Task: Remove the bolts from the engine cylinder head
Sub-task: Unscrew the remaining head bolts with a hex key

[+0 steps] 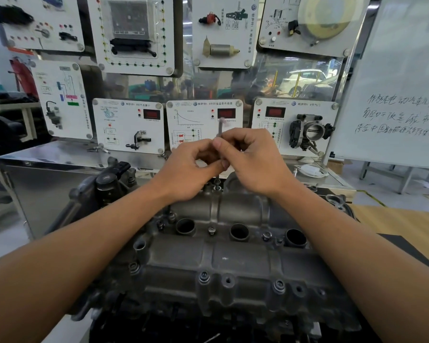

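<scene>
The grey engine cylinder head [216, 258] fills the lower middle of the head view. Several bolts still sit in it, such as one between the plug wells [211, 229], one further right [266, 235] and one on the near edge [203, 276]. Both hands meet above the head's far side. My right hand [253, 159] pinches a thin upright tool shaft [220, 128] that stands over a far bolt [217, 185]. My left hand [191, 169] has its fingers curled around the same shaft lower down. The shaft's lower part is hidden by my fingers.
Behind the engine stands a metal bench [47, 157] with training display panels, one carrying a throttle body [310, 131]. A whiteboard [401, 95] with handwriting is at the right. A wooden surface [401, 224] lies right of the engine. Three open plug wells [239, 231] run across the head.
</scene>
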Motion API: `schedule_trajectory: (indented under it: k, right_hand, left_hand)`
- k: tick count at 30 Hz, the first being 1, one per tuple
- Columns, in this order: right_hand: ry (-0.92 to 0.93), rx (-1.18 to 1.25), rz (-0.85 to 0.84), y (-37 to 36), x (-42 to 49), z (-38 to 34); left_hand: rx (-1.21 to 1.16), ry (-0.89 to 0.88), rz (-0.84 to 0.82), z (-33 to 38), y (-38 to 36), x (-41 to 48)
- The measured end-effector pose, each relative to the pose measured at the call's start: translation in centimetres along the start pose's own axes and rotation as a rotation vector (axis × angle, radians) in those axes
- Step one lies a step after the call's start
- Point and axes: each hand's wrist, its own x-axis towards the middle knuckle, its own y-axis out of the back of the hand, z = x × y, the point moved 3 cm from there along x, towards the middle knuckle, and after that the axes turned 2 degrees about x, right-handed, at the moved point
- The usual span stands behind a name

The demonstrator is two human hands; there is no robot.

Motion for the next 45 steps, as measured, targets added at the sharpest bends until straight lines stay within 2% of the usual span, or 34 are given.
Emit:
schedule_trajectory:
  k: [2, 5, 9, 13, 23, 30, 33, 39, 45]
  right_hand:
    - [-0.003, -0.042, -0.030, 0.3, 0.0, 0.1]
    - [-0.015, -0.084, -0.067, 0.2, -0.3, 0.0]
    - [-0.022, -0.069, -0.006, 0.4, -0.3, -0.1]
    - [-0.013, -0.057, 0.045, 0.4, -0.2, -0.2]
    - [0.069, -0.124, 0.058, 0.5, -0.3, -0.7]
    - [0.079, -0.140, 0.035, 0.4, -0.2, -0.4]
    - [0.075, -0.137, 0.011, 0.2, -0.1, -0.4]
    - [0.036, -0.001, 0.070, -0.1, -0.1, -0.3]
    - [-0.033, 0.016, 0.005, 0.2, 0.1, 0.1]
  left_hand:
    - [-0.017, -0.001, -0.049, 0.2, 0.0, -0.1]
    - [0.001, 0.023, -0.039, -0.4, 0.2, -0.1]
    - [-0.019, 0.057, 0.008, -1.0, 0.1, 0.0]
    - [-0.139, 0.056, 0.006, -0.9, 0.0, 0.0]
    - [-0.206, 0.076, -0.011, -0.6, -0.2, -0.1]
    - [-0.144, 0.066, -0.032, -0.5, -0.4, -0.1]
    - [-0.153, 0.070, 0.014, -0.3, -0.2, -0.1]
    - [-0.014, 0.013, 0.070, -0.4, -0.1, 0.4]
    - [-0.033, 0.021, -0.084, 0.1, -0.2, 0.0]
